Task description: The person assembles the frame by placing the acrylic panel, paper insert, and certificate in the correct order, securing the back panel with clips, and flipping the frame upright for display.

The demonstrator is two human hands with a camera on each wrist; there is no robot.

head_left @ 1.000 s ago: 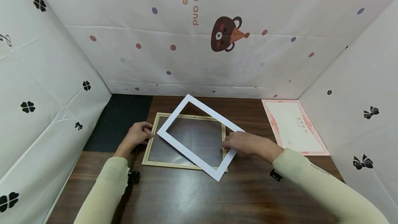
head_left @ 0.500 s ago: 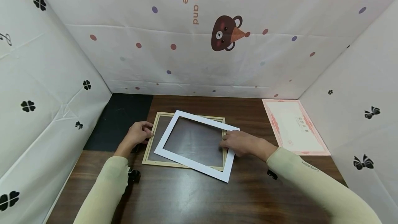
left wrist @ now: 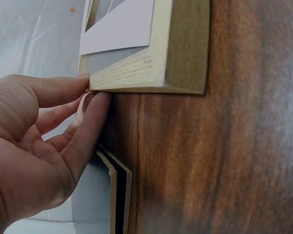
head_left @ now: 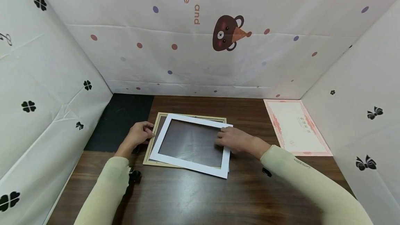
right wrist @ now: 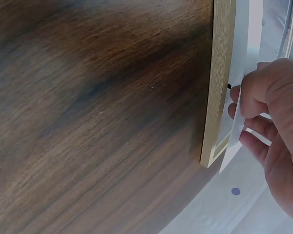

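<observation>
A pale wooden picture frame (head_left: 150, 148) lies flat on the table, with a greyish, shiny pane (head_left: 190, 141) inside it. Over it, slightly turned, is a white picture mat (head_left: 187, 164) whose near right corner juts past the frame. My right hand (head_left: 235, 140) pinches the mat's right strip between thumb and fingers; in the right wrist view this strip (right wrist: 238, 124) tilts up above the frame's side (right wrist: 219, 78). At the frame's left side, my left hand (head_left: 137, 136) holds its edge, thumb (left wrist: 63, 90) at the top corner and a finger (left wrist: 90, 124) against the outside.
A black board (head_left: 125, 114) lies at the back left, close to my left hand; its layered edge (left wrist: 119, 195) shows in the left wrist view. A pink-bordered certificate (head_left: 295, 124) lies at the right. Printed white cloth walls (head_left: 187, 58) enclose the back and sides.
The mat has turned anticlockwise and shifted left, lining up more closely with the frame. My right hand has moved left with it. My left hand and the frame have stayed still.
</observation>
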